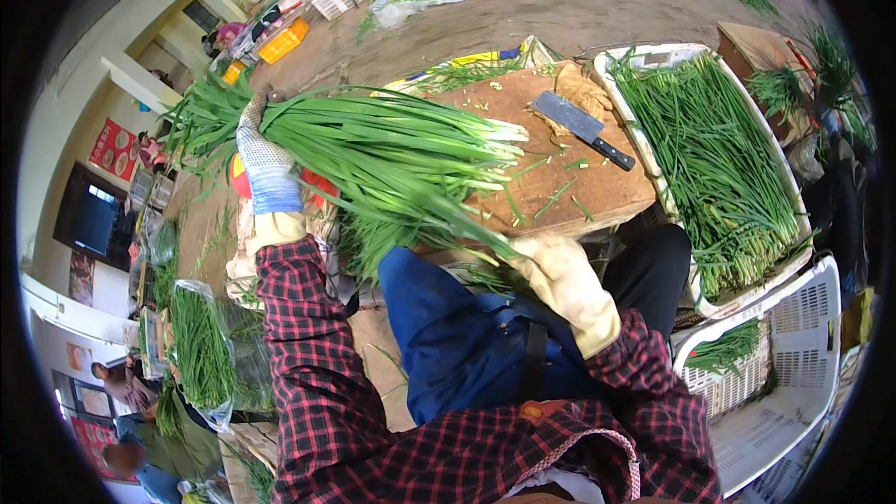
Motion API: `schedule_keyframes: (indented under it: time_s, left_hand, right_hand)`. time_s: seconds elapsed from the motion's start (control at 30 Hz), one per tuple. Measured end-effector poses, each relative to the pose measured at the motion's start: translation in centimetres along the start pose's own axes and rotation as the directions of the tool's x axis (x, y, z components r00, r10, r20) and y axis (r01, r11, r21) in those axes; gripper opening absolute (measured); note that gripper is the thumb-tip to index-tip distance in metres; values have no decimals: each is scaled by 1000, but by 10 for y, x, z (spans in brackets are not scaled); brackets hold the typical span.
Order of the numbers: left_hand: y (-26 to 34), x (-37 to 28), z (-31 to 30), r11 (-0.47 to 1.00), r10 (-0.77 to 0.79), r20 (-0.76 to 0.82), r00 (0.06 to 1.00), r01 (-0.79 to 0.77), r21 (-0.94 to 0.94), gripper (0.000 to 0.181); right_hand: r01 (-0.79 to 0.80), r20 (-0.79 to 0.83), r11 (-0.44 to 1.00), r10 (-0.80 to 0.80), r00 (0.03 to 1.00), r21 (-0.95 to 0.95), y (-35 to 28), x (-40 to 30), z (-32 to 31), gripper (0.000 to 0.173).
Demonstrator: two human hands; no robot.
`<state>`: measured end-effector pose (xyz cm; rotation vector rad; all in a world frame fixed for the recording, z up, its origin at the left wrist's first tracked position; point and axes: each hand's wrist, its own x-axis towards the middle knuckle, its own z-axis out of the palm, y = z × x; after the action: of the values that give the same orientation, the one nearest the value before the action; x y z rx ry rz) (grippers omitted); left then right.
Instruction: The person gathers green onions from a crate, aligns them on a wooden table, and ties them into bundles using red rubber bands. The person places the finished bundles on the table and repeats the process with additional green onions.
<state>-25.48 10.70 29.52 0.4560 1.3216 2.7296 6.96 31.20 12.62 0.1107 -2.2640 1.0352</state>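
My left hand (260,136), in a dotted knit glove over a cream one, grips a large bunch of green Chinese chives (378,143) near its leafy end. The pale stem ends lie over a wooden chopping board (574,189). Beside the board's near edge, my right hand (553,273) in a cream glove is closed on a few chive leaves that slant down from the bunch; its fingertips are partly hidden. A cleaver (581,127) with a black handle rests on the board, partly over a brown cloth (584,92). Cut bits lie scattered on the wood.
A white crate (609,84) full of chives stands right of the board, with another white plastic crate (791,392) nearer me. Bagged chives (199,343) lie at the left. Several people sit farther off at the left, among crates; another person's dark-clad leg (843,203) shows at far right.
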Motion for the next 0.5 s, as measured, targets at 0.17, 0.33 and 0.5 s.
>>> schedule_keyframes:
  time_s: [0.17, 0.33, 0.5]
  left_hand:
    - [1, -6, -6, 997, -54, -12, 998, 54, -50, 18]
    - [-24, 3, -21, 957, -214, 208, 954, 248, -150, 14]
    - [-2, -1, -19, 982, -123, 156, 980, 144, -126, 19]
  right_hand:
    - [-326, 445, 861, 487, 752, -391, 20, -57, -25, 75]
    - [-485, 126, 523, 578, 806, 701, 14, 25, -12, 91]
    - [-421, 123, 344, 634, 764, 839, 27, -8, -6, 26]
